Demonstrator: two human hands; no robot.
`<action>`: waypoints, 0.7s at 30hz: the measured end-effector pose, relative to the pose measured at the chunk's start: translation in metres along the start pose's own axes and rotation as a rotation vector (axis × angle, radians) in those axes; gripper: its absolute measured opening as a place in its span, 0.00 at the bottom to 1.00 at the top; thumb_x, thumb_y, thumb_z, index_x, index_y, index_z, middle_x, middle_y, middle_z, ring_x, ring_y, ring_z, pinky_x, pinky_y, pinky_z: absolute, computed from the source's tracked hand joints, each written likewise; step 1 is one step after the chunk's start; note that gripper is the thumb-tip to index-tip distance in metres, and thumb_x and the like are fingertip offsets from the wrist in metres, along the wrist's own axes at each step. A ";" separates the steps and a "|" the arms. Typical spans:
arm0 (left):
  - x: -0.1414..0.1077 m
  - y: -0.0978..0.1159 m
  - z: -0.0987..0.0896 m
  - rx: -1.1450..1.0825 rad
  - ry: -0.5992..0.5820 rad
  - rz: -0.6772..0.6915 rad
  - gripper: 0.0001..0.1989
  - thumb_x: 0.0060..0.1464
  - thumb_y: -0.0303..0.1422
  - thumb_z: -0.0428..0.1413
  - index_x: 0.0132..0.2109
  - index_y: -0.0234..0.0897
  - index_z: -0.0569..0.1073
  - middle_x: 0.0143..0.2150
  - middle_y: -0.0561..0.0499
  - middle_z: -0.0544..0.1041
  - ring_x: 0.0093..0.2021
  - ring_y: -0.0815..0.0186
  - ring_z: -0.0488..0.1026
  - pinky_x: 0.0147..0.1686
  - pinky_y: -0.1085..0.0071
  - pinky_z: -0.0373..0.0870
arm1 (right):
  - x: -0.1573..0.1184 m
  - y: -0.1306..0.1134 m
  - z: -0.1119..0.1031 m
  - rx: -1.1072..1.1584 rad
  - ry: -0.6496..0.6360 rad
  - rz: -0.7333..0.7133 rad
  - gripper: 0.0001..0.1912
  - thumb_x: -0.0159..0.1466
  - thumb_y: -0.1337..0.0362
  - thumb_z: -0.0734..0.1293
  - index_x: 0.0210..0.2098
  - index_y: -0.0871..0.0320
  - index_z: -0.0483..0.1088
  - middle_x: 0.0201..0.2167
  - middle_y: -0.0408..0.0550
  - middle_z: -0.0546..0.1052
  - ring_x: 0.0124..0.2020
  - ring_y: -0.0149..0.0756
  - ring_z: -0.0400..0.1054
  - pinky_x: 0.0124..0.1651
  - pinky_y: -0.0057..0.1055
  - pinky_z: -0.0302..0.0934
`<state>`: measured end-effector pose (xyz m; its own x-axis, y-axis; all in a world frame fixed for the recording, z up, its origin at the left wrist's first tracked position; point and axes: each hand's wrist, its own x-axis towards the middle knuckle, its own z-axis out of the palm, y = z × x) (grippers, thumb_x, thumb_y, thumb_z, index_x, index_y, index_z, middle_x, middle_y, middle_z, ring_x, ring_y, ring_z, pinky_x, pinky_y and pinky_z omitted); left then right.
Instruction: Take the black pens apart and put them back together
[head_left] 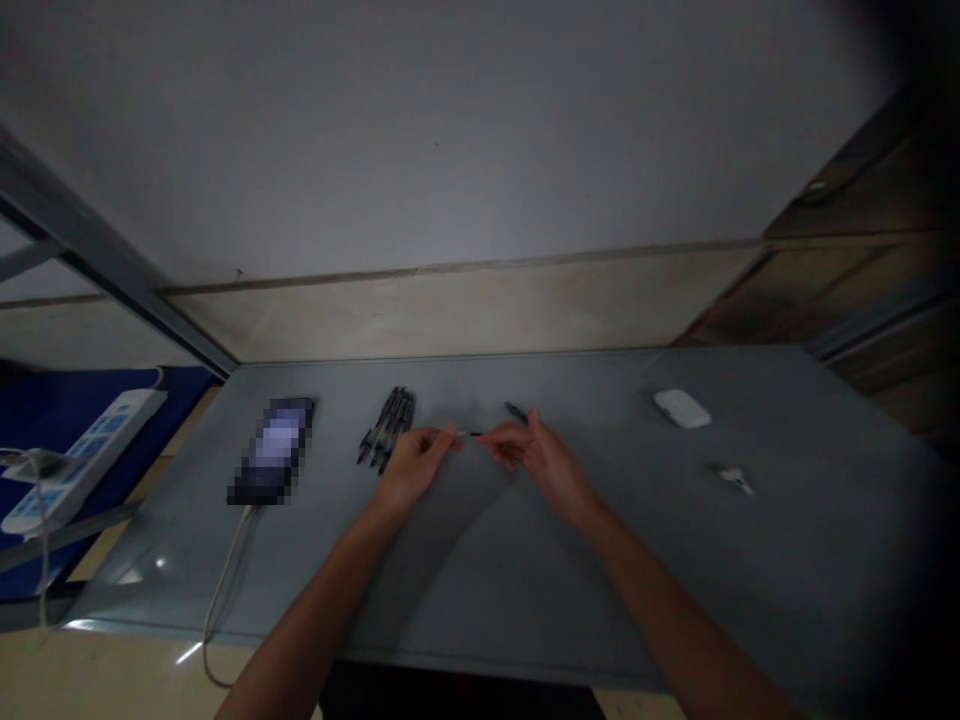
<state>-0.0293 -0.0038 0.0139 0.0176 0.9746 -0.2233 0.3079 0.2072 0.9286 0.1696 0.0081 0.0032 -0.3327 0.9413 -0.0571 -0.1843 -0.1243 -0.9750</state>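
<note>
My left hand [420, 458] is closed, pinching one end of a thin pale and dark stick that looks like a pen refill [469, 434]. From the other side, the fingertips of my right hand [534, 452] grip its dark end, so it spans the gap between both hands just above the table. Just beyond my right fingers lies a dark pen part [516, 411], partly hidden by that hand. Several black pens [388, 420] lie side by side to the left, their near ends close to my left hand.
On the grey table [480, 590], a phone [274, 450] with a white cable [225, 580] lies left. A white rounded case [682, 408] and some keys [736, 479] lie right. A wall stands behind. Beyond the left edge, a power strip [90, 455] rests on a blue surface.
</note>
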 end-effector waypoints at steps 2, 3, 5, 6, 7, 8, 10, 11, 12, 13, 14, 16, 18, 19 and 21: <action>0.000 0.000 0.001 0.025 0.003 0.012 0.28 0.56 0.56 0.52 0.31 0.33 0.78 0.17 0.59 0.55 0.19 0.72 0.51 0.22 0.71 0.44 | 0.000 -0.001 -0.001 -0.017 -0.036 -0.009 0.38 0.68 0.37 0.51 0.33 0.55 0.82 0.32 0.54 0.75 0.35 0.41 0.66 0.36 0.37 0.57; 0.000 -0.001 0.001 0.031 0.010 0.015 0.28 0.55 0.56 0.53 0.30 0.33 0.77 0.18 0.59 0.55 0.19 0.72 0.51 0.22 0.71 0.44 | 0.000 -0.001 -0.001 -0.023 -0.048 -0.012 0.38 0.68 0.36 0.51 0.33 0.55 0.82 0.32 0.53 0.75 0.34 0.41 0.66 0.35 0.37 0.57; 0.000 -0.001 0.002 0.032 0.023 0.012 0.27 0.55 0.55 0.53 0.29 0.33 0.76 0.18 0.58 0.57 0.20 0.72 0.52 0.22 0.71 0.45 | 0.000 -0.001 -0.002 -0.034 -0.057 -0.013 0.39 0.68 0.36 0.50 0.32 0.55 0.82 0.31 0.53 0.74 0.33 0.40 0.65 0.34 0.36 0.57; 0.000 -0.001 0.002 0.030 0.022 0.006 0.27 0.55 0.55 0.53 0.29 0.33 0.76 0.18 0.58 0.57 0.20 0.72 0.52 0.22 0.72 0.45 | 0.000 -0.001 -0.002 -0.037 -0.058 -0.009 0.40 0.68 0.35 0.50 0.33 0.56 0.82 0.31 0.53 0.74 0.33 0.40 0.65 0.34 0.36 0.57; 0.000 -0.001 0.002 0.022 0.016 -0.001 0.26 0.55 0.54 0.53 0.29 0.33 0.76 0.18 0.58 0.57 0.20 0.72 0.52 0.22 0.72 0.45 | 0.000 -0.001 -0.002 -0.036 -0.058 -0.004 0.40 0.68 0.35 0.49 0.33 0.56 0.82 0.31 0.53 0.74 0.33 0.40 0.65 0.34 0.36 0.57; 0.000 -0.001 0.001 0.008 0.005 -0.006 0.26 0.55 0.54 0.54 0.29 0.33 0.75 0.18 0.58 0.57 0.20 0.72 0.52 0.22 0.72 0.45 | 0.000 -0.002 -0.002 -0.032 -0.059 0.002 0.40 0.68 0.35 0.49 0.34 0.56 0.82 0.30 0.53 0.74 0.32 0.40 0.65 0.34 0.36 0.57; -0.001 0.000 0.001 -0.037 -0.024 -0.009 0.24 0.55 0.53 0.55 0.30 0.33 0.75 0.19 0.58 0.57 0.20 0.72 0.53 0.22 0.72 0.46 | 0.000 -0.002 -0.002 -0.011 -0.062 0.022 0.40 0.67 0.35 0.50 0.38 0.57 0.82 0.30 0.53 0.74 0.31 0.39 0.65 0.32 0.35 0.56; -0.001 0.001 0.001 -0.063 -0.031 -0.009 0.23 0.54 0.52 0.56 0.32 0.33 0.76 0.19 0.58 0.59 0.20 0.72 0.53 0.22 0.72 0.47 | 0.000 -0.001 -0.001 0.006 -0.056 0.032 0.39 0.67 0.35 0.51 0.41 0.57 0.81 0.30 0.52 0.74 0.31 0.39 0.66 0.31 0.34 0.55; -0.002 0.002 0.001 -0.084 -0.034 -0.009 0.22 0.53 0.51 0.57 0.34 0.33 0.76 0.20 0.58 0.61 0.20 0.72 0.54 0.22 0.72 0.48 | -0.001 -0.001 -0.001 0.024 -0.046 0.040 0.38 0.67 0.35 0.51 0.44 0.57 0.80 0.30 0.52 0.75 0.30 0.38 0.66 0.30 0.34 0.55; -0.002 0.003 0.001 -0.096 -0.034 -0.010 0.21 0.53 0.50 0.58 0.36 0.33 0.77 0.21 0.57 0.62 0.20 0.72 0.55 0.22 0.72 0.48 | -0.001 -0.001 -0.001 0.042 -0.035 0.047 0.37 0.67 0.35 0.52 0.47 0.57 0.79 0.30 0.52 0.75 0.30 0.38 0.66 0.30 0.33 0.55; -0.002 0.003 0.001 -0.103 -0.035 -0.012 0.21 0.52 0.49 0.59 0.37 0.33 0.77 0.21 0.57 0.63 0.20 0.72 0.55 0.22 0.72 0.48 | -0.001 -0.001 -0.001 0.056 -0.026 0.050 0.37 0.67 0.36 0.53 0.48 0.57 0.78 0.29 0.52 0.75 0.29 0.38 0.66 0.30 0.33 0.55; -0.002 0.004 0.002 -0.114 -0.039 -0.011 0.21 0.51 0.48 0.60 0.39 0.33 0.77 0.20 0.58 0.62 0.20 0.72 0.55 0.22 0.72 0.48 | -0.001 0.000 -0.001 0.068 -0.017 0.048 0.37 0.67 0.36 0.53 0.47 0.58 0.79 0.29 0.52 0.75 0.30 0.38 0.67 0.31 0.34 0.56; -0.002 0.005 0.003 -0.117 -0.047 -0.002 0.22 0.52 0.49 0.59 0.40 0.32 0.77 0.19 0.59 0.60 0.20 0.72 0.54 0.23 0.72 0.48 | 0.000 0.000 -0.002 0.069 -0.020 0.045 0.38 0.67 0.36 0.52 0.42 0.60 0.80 0.29 0.53 0.75 0.31 0.39 0.67 0.33 0.34 0.58; -0.002 0.005 0.003 -0.110 -0.048 0.005 0.23 0.53 0.50 0.58 0.40 0.32 0.78 0.18 0.59 0.60 0.20 0.72 0.54 0.23 0.72 0.48 | 0.001 0.000 -0.003 0.067 -0.023 0.041 0.39 0.67 0.36 0.52 0.40 0.60 0.80 0.29 0.53 0.75 0.32 0.39 0.68 0.33 0.35 0.58; -0.002 0.004 0.003 -0.081 -0.045 0.011 0.25 0.56 0.52 0.54 0.37 0.31 0.78 0.17 0.59 0.58 0.19 0.72 0.53 0.23 0.71 0.47 | 0.001 0.000 -0.003 0.057 -0.033 0.024 0.39 0.67 0.35 0.51 0.37 0.60 0.81 0.30 0.53 0.75 0.33 0.39 0.68 0.35 0.35 0.58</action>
<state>-0.0249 -0.0057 0.0172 0.0637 0.9725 -0.2242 0.2300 0.2043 0.9515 0.1723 0.0104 0.0026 -0.3678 0.9271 -0.0725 -0.2280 -0.1655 -0.9595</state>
